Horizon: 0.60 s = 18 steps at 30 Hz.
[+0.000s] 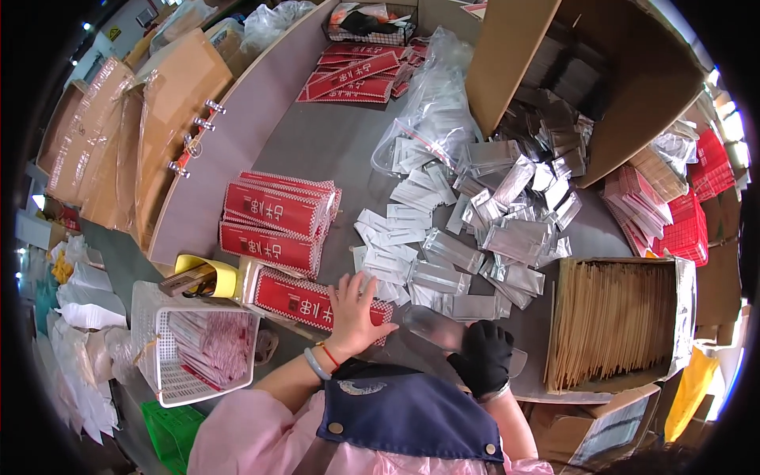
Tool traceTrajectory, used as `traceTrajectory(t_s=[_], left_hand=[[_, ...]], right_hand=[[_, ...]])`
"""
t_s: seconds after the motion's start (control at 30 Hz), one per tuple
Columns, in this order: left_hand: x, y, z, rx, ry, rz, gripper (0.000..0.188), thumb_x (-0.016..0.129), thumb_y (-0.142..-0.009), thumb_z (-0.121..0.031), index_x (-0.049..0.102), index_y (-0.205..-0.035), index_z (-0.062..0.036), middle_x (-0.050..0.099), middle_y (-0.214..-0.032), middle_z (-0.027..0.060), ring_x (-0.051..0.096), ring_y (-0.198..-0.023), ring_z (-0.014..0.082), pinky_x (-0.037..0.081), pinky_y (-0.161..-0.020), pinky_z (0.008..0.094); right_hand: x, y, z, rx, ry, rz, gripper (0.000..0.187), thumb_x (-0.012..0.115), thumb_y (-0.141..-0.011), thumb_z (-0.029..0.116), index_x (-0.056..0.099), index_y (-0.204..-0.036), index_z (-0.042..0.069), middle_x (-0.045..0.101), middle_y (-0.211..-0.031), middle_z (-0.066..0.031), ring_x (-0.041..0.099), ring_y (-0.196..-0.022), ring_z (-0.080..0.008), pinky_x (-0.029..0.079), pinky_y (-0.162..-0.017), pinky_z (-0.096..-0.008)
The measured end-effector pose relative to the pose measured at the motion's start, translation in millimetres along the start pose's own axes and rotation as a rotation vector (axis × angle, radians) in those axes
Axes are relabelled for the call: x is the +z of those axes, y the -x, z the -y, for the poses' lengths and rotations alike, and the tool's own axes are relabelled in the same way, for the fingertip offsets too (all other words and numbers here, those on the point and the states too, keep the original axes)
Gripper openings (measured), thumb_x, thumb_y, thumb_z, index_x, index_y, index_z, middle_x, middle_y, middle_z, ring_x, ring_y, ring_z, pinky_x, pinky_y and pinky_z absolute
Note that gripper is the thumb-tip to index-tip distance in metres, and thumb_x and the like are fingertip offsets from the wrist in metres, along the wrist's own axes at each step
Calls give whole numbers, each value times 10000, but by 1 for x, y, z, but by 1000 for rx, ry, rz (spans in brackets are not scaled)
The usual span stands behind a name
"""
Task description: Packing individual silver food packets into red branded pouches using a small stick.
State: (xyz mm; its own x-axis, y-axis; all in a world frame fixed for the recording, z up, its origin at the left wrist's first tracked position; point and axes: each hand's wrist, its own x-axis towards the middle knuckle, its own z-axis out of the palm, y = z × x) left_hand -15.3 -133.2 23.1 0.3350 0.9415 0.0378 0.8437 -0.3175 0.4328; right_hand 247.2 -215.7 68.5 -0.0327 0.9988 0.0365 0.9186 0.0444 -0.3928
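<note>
My bare left hand (354, 313) has its fingers spread over the right end of a red printed paper sleeve (293, 299), which lies on a stack in a box at the table's near side. In a black glove, my right hand (484, 358) is closed over a long clear plastic sleeve (427, 326) that sticks out on both sides of it. The fingertips there are blurred. Just beyond both hands spreads a loose pile of small white packets (385, 252) and silvery packets (451, 249).
More red sleeves (273, 210) lie in stacks at the left. A white basket (162, 380) and yellow holder (226, 279) stand near left. At the right is a carton of wooden sticks (613, 324). A large carton (511, 63) tips toward the pile, beside a clear bag (431, 103).
</note>
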Motion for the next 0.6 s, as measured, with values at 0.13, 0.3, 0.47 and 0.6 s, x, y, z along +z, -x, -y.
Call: traceTrajectory(t_s=[0.13, 0.3, 0.47, 0.6], left_hand=[[17, 5, 15, 0, 124, -71, 971, 896, -608, -412, 453, -1402, -70, 392, -1418, 191, 327, -1328, 440, 243, -1068, 666], [16, 3, 20, 44, 269, -62, 1032, 919, -589, -349, 406, -1437, -61, 359, -1449, 210, 314, -1341, 463, 245, -1070, 663], [12, -1, 10, 52, 306, -91, 998, 918, -595, -326, 426, -1421, -60, 373, -1439, 200, 327, -1343, 447, 261, -1059, 657], [13, -26, 25, 171, 235, -106, 837, 866, -681, -246, 466, -1392, -61, 409, -1415, 162, 385, -1326, 399, 278, -1055, 636]], right_hand=[[-2, 1, -1, -49, -25, 58, 563, 814, -615, 366, 594, -1058, 97, 588, -997, -99, 572, -947, -324, 394, -826, -465], [6, 0, 4, -46, -28, 161, 622, 835, -604, 387, 581, -1088, 90, 589, -1015, -110, 565, -985, -336, 392, -851, -477], [61, -16, 31, -142, -114, 105, 662, 807, -656, 482, 572, -1133, 88, 579, -1021, -124, 553, -993, -342, 391, -829, -486], [54, -29, 30, -164, -181, -13, 719, 836, -628, 436, 567, -1201, 95, 602, -1095, -119, 560, -1042, -335, 406, -871, -494]])
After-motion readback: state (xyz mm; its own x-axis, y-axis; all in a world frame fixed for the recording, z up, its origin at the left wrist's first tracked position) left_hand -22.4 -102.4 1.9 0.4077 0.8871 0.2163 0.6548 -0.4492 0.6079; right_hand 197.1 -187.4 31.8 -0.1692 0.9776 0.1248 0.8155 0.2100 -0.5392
